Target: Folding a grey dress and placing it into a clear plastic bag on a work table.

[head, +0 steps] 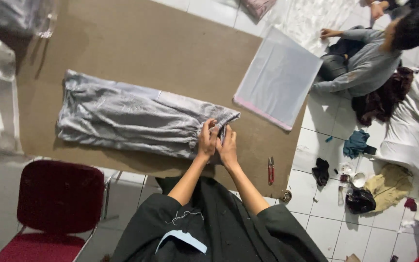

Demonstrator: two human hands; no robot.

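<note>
While the folded grey garment [136,119] lies on the table [136,43], its near corner is pinched by both hands — left hand [207,139], right hand [229,145], fingers clamped; smoothing seems due next.

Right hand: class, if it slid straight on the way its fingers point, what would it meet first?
The right hand points away from the person, already gripping the end of the folded grey garment. Going on, it would cross that cloth's edge first, then bare brown table; the clear plastic bag lies off to the right, probably missed.

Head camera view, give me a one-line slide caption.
Both hands, left and right, grip the end of a folded grey garment on a brown table.
</note>
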